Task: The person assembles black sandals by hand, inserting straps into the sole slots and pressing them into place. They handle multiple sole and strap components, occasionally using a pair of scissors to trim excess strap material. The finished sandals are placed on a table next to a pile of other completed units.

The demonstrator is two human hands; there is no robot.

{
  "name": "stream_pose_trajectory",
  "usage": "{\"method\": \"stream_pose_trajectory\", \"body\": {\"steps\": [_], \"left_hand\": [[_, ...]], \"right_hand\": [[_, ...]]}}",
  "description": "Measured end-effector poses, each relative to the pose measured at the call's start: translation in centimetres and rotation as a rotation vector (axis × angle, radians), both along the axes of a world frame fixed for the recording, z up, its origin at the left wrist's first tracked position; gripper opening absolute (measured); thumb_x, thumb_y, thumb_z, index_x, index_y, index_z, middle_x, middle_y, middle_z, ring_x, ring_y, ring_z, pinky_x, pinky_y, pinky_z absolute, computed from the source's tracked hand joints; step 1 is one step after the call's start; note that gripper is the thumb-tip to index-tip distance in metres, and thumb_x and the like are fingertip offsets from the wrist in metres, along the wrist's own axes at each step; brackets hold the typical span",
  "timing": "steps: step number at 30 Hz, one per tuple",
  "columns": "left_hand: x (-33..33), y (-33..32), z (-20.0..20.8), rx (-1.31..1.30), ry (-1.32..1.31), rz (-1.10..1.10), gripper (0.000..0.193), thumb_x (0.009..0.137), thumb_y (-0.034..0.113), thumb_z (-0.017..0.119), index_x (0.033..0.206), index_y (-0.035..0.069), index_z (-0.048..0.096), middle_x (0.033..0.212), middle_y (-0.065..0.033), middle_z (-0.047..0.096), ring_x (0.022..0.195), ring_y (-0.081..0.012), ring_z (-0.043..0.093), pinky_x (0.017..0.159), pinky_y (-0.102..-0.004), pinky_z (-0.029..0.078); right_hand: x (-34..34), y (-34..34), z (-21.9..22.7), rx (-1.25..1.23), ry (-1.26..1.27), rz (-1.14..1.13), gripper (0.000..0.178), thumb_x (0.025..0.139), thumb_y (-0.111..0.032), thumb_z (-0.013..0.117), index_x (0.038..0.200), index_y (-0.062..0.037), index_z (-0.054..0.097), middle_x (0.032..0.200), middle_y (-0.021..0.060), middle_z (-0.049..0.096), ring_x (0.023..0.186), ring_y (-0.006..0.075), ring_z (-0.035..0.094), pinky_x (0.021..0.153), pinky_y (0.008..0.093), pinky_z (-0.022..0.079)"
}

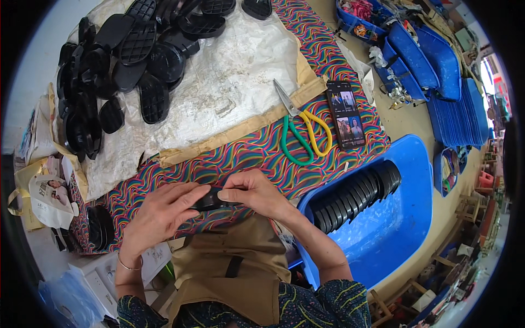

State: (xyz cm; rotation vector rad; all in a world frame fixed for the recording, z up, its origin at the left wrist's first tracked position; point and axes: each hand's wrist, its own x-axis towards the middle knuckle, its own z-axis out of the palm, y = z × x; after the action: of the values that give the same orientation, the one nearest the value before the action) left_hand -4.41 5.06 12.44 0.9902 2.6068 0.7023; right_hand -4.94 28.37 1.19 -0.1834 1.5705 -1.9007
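Both my hands hold one black shoe sole (210, 201) low over the colourful wavy-patterned cloth (257, 147), just in front of my lap. My left hand (164, 210) lies flat over its left part, fingers stretched. My right hand (254, 191) pinches its right end with thumb and fingers. Most of the sole is hidden under my fingers. A tan apron (235, 268) covers my lap below.
A heap of black soles (126, 60) lies on a white sheet (229, 76) at the far left. Scissors with green and yellow handles (301, 131) and a phone (346, 115) lie ahead. A blue tub (394, 229) at my right holds a row of stacked soles (355, 194). Blue trays (432, 60) stand beyond.
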Motion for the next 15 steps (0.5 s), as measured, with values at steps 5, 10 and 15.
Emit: {"method": "stream_pose_trajectory", "body": {"steps": [5,10,15], "left_hand": [[0.1,-0.5,-0.3,-0.034,-0.012,-0.015,0.063,0.082,0.014,0.071,0.141,0.004,0.049,0.103,-0.0132,0.064,0.089,-0.0325,0.061,0.08,-0.0426,0.05],[0.7,-1.1,-1.9,-0.02,0.126,-0.005,0.069,0.076,0.005,0.07,0.141,0.002,0.048,0.099,-0.0137,0.062,0.085,-0.0316,0.06,0.077,-0.0419,0.05],[0.8,-1.0,-2.1,0.048,0.102,0.006,0.071,0.073,-0.003,0.067,0.142,0.001,0.047,0.108,-0.0169,0.062,0.091,-0.0336,0.06,0.083,-0.0422,0.05]], "right_hand": [[0.2,-0.3,0.0,-0.063,0.047,-0.035,0.021,0.09,-0.02,0.07,0.08,-0.0017,0.068,0.059,-0.005,0.048,0.057,0.0037,0.041,0.05,0.0264,0.03],[0.0,-0.6,-0.2,-0.073,0.03,-0.037,0.022,0.09,-0.021,0.07,0.08,-0.0019,0.069,0.059,-0.0052,0.048,0.057,0.0035,0.041,0.05,0.0266,0.031],[-0.1,-0.6,0.3,-0.065,0.024,-0.025,0.022,0.09,-0.021,0.07,0.08,-0.0017,0.068,0.059,-0.0049,0.049,0.058,0.0034,0.041,0.051,0.0265,0.032]]}}
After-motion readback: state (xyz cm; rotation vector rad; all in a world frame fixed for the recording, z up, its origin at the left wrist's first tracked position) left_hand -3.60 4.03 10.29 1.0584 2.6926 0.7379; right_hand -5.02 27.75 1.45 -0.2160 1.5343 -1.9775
